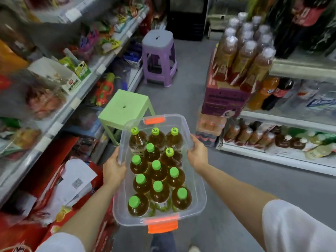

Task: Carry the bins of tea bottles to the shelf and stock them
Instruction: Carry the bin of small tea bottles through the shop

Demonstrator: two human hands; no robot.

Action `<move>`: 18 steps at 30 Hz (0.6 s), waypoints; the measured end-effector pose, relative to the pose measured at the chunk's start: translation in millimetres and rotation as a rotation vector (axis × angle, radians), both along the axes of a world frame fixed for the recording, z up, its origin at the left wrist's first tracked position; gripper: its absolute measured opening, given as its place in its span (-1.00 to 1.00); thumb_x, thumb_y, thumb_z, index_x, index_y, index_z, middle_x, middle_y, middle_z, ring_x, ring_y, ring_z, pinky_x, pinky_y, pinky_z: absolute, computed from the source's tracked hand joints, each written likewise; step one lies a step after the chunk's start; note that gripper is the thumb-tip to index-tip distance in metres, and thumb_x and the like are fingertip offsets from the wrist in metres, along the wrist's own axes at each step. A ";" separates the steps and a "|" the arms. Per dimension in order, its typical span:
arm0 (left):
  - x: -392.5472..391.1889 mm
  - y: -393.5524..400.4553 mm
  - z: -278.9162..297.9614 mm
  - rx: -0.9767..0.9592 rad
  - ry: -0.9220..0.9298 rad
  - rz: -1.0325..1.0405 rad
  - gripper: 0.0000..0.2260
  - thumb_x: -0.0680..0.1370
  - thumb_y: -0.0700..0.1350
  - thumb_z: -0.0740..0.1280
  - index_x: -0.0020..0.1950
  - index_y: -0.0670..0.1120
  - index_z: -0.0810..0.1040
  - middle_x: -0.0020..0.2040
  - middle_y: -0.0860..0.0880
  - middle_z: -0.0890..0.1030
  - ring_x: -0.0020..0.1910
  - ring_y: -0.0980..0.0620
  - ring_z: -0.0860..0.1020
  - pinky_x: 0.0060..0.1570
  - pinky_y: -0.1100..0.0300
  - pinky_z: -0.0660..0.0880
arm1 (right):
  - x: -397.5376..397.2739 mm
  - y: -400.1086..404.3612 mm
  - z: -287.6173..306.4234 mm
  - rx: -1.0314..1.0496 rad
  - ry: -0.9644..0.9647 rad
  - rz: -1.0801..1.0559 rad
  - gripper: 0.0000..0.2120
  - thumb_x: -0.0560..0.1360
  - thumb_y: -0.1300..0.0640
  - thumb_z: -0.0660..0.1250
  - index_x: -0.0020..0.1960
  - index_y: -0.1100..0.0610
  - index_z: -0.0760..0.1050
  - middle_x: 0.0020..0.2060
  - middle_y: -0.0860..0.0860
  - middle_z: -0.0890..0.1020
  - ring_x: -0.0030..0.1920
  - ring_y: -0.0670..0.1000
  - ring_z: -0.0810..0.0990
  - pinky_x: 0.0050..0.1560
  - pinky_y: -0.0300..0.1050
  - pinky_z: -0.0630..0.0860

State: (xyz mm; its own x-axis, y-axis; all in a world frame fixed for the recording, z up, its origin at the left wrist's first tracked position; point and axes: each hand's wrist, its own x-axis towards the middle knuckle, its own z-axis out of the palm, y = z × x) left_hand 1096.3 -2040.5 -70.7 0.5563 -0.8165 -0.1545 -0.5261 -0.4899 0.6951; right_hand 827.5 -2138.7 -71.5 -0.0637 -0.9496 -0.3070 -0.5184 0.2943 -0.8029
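A clear plastic bin (197, 195) with orange latches is carried in front of me, above the aisle floor. Inside stand several amber tea bottles (158, 191) with green caps, upright and packed close. My left hand (114, 170) grips the bin's left rim, fingers curled over the edge. My right hand (197, 155) grips the right rim the same way. A drinks shelf (283, 117) runs along the right, with bottled teas on its bottom row and sodas above.
A green stool (125, 106) stands on the floor just beyond the bin, a purple stool (159, 57) farther down the aisle. Shrink-wrapped bottle packs on stacked boxes (241, 59) stand at the shelf's near end. Snack shelves (72, 73) line the left, red boxes below.
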 end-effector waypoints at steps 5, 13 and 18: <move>59.4 -82.0 -16.2 0.029 -0.008 -0.034 -0.41 0.47 -0.30 0.39 0.47 0.02 0.40 0.01 -0.14 0.68 -0.06 -0.15 0.63 -0.11 0.11 0.51 | 55.2 -74.3 -5.4 -0.002 0.052 -0.007 -0.35 0.43 0.47 0.17 0.47 0.08 0.35 -0.21 0.07 0.63 -0.27 0.07 0.59 -0.18 -0.19 0.49; 149.4 -212.6 -13.9 -0.001 -0.011 -0.038 -0.43 0.48 -0.31 0.39 0.47 -0.04 0.40 0.03 -0.14 0.65 -0.03 -0.15 0.60 -0.05 0.15 0.46 | 144.1 -187.9 -0.6 -0.016 0.059 -0.026 -0.37 0.47 0.38 0.21 0.49 0.02 0.31 -0.22 0.07 0.65 -0.25 0.10 0.60 -0.14 -0.06 0.53; 207.7 -279.9 -12.6 0.015 -0.040 -0.057 -0.35 0.45 -0.29 0.40 0.48 0.09 0.34 -0.05 -0.11 0.66 -0.13 -0.12 0.63 -0.08 -0.04 0.60 | 194.9 -253.0 5.3 -0.052 0.046 -0.041 -0.38 0.48 0.41 0.18 0.50 0.06 0.30 -0.04 0.17 0.67 -0.11 0.14 0.64 -0.01 -0.01 0.56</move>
State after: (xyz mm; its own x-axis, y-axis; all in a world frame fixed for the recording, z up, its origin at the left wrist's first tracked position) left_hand 1304.0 -2320.4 -83.4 0.5153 -0.8445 -0.1457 -0.5807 -0.4691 0.6654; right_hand 1022.4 -2391.7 -66.2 -0.1156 -0.9606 -0.2528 -0.5438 0.2742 -0.7932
